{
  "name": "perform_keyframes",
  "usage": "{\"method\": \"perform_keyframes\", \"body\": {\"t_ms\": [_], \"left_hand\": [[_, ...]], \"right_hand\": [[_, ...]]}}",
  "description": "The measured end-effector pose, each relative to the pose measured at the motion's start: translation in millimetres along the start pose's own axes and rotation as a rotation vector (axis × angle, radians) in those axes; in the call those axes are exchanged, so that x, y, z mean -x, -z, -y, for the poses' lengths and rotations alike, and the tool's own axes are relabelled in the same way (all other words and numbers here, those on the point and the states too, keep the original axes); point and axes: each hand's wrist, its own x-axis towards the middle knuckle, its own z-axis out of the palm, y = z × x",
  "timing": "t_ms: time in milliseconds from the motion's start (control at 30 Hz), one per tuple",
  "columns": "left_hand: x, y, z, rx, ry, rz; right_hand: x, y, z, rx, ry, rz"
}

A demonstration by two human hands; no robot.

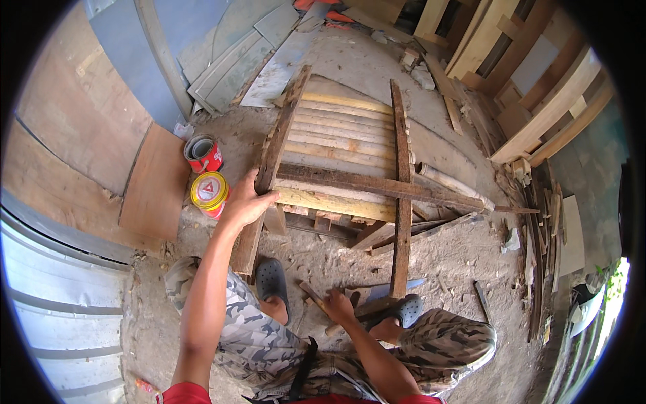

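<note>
A frame of dark wooden beams lies before me, with a crossbeam [350, 180] over a left beam [286, 128] and a right beam [402, 222]. Round the left beam, where the crossbeam meets it, my left hand [247, 202] is closed, thumb along the near side. Low between my feet, my right hand [339, 307] is closed on a narrow wooden-handled tool [313, 296]; its kind is unclear. Just beyond that hand lies a handsaw [397, 288] with a bluish blade, partly under the right beam. Several pale round poles [340, 138] sit side by side beneath the frame.
Two red paint cans stand at left, one open-topped [203, 153], one with a yellow lid [209, 191]. Plywood [155, 192] leans on the left wall. A scrap-wood pile [542, 249] lies at right. A dark flat bar [482, 301] rests on the dirt floor [444, 262].
</note>
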Motion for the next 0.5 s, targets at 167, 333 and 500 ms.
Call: {"method": "perform_keyframes", "body": {"t_ms": [167,333,500], "left_hand": [[-11,-9,18,0.043,0.033,0.053],[-4,-4,11,-0.105,-0.032,-0.056],[-8,-1,7,-0.031,-0.007,0.023]], "right_hand": [[7,131,178,-0.223,0.512,-0.338],[-39,239,238,0.435,0.642,-0.685],[-79,276,224,0.736,0.601,-0.49]]}}
